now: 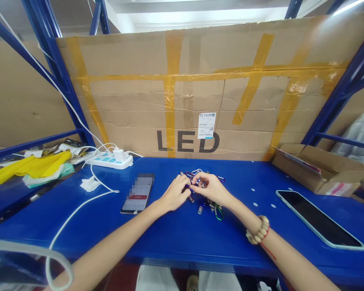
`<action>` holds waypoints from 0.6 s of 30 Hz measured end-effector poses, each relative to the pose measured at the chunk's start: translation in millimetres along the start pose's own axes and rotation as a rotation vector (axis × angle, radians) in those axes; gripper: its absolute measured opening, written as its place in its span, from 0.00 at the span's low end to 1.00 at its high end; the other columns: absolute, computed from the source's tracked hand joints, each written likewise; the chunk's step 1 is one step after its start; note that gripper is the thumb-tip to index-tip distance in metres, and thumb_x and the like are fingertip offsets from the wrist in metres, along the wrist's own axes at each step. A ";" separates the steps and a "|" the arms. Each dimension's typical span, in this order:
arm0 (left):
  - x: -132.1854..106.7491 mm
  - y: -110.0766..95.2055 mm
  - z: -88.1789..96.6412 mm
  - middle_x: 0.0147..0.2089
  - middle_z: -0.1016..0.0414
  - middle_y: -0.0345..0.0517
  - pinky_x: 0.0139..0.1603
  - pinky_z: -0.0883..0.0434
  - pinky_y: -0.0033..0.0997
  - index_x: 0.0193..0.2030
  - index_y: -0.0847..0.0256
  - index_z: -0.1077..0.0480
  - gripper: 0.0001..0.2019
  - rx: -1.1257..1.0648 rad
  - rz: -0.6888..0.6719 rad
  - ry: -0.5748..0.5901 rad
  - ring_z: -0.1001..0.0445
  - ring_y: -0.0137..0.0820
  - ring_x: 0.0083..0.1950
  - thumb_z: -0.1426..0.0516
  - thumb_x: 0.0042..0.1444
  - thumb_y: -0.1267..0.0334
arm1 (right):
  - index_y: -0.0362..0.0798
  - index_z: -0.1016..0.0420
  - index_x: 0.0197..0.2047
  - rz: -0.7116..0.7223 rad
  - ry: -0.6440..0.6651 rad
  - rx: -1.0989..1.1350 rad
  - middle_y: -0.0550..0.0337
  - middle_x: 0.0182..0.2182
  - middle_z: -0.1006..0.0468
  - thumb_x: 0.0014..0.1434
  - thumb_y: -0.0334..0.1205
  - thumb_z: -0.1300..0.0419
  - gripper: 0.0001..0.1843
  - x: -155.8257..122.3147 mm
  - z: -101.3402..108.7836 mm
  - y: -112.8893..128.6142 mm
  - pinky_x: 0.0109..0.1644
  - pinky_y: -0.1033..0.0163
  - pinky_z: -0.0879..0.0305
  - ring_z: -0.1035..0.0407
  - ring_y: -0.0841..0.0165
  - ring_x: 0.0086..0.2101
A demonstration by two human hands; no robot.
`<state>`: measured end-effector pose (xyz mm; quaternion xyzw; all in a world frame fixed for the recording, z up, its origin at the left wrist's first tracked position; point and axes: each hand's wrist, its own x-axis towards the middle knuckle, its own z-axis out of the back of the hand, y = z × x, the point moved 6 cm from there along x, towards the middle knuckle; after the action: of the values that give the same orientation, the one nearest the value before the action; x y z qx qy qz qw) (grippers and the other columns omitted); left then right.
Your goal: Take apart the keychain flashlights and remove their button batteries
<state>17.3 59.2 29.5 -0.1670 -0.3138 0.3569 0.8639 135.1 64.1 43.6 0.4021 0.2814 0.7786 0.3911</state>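
Both my hands meet over a small pile of keychain parts (pixel 210 206) in the middle of the blue table (pixel 176 234): little metal cylinders and coloured carabiner clips. My left hand (pixel 176 193) is curled, its fingertips pinching a small piece. My right hand (pixel 210 188) is also curled, with fingertips pinched on the same small piece between the two hands. I cannot make out exactly which piece it is. A beaded bracelet (pixel 259 231) sits on my right wrist.
A phone (pixel 138 192) with a lit screen lies left of my hands, on a white cable (pixel 79 210) running to a power strip (pixel 113 161). Another phone, dark (pixel 318 218), lies at right. An open cardboard box (pixel 321 167) stands back right; taped cardboard (pixel 200 89) walls the back.
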 end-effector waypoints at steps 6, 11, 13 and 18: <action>2.6 5.4 13.8 0.28 0.40 0.41 0.38 0.40 0.32 0.23 0.60 0.46 0.08 -0.189 0.066 -0.199 0.40 0.31 0.33 0.55 0.51 0.66 | 0.47 0.28 0.32 -0.020 -0.212 -0.245 0.61 0.30 0.25 0.54 0.48 0.42 0.12 0.6 33.7 0.7 0.29 0.67 0.41 0.37 0.74 0.24; 3.1 12.8 17.0 0.25 0.41 0.41 0.34 0.42 0.29 0.18 0.60 0.46 0.11 -0.333 0.151 -0.309 0.40 0.28 0.29 0.56 0.50 0.67 | 0.51 0.26 0.35 -0.010 -0.072 -0.552 0.63 0.31 0.24 0.55 0.40 0.44 0.06 -1.0 33.8 -1.7 0.30 0.68 0.43 0.34 0.74 0.27; 3.4 14.4 14.9 0.25 0.41 0.41 0.33 0.42 0.29 0.17 0.61 0.46 0.11 -0.344 0.181 -0.309 0.40 0.28 0.29 0.55 0.49 0.66 | 0.51 0.25 0.35 -0.001 0.043 -0.596 0.63 0.31 0.24 0.55 0.38 0.44 0.06 -1.4 25.8 -4.5 0.30 0.68 0.43 0.33 0.73 0.29; 4.4 9.6 13.7 0.24 0.39 0.40 0.34 0.42 0.29 0.18 0.61 0.44 0.09 -0.319 0.209 -0.287 0.39 0.28 0.28 0.55 0.47 0.66 | 0.52 0.23 0.37 0.055 0.172 -0.649 0.61 0.36 0.25 0.55 0.39 0.42 0.08 -2.3 14.0 -5.8 0.32 0.67 0.42 0.32 0.70 0.33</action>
<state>5.8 69.8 36.7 -0.2804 -0.4668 0.4106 0.7314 150.0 67.1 45.5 0.1970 0.0397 0.8688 0.4525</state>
